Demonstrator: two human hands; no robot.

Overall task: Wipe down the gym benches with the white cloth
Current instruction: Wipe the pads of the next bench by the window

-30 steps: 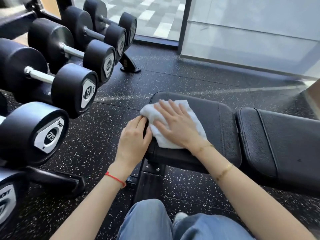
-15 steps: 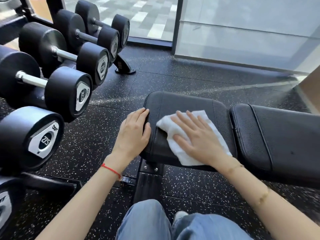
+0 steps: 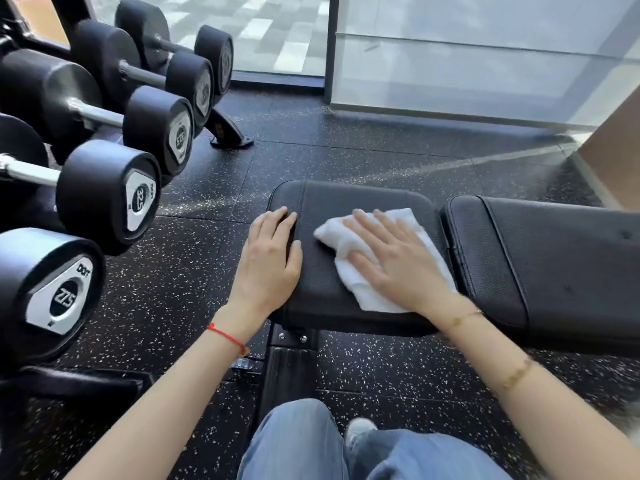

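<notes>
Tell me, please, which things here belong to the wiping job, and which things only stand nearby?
Part of the job:
- white cloth, pressed flat under the right hand
- bench seat pad, being wiped
- left hand, resting on the pad's left end
- bench back pad, beside it

Only nearby:
- dumbbells on the rack
- glass wall

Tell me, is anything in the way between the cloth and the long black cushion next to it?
Nothing visible. The white cloth lies under the right hand on the seat pad; only a narrow gap separates it from the long pad.
</notes>
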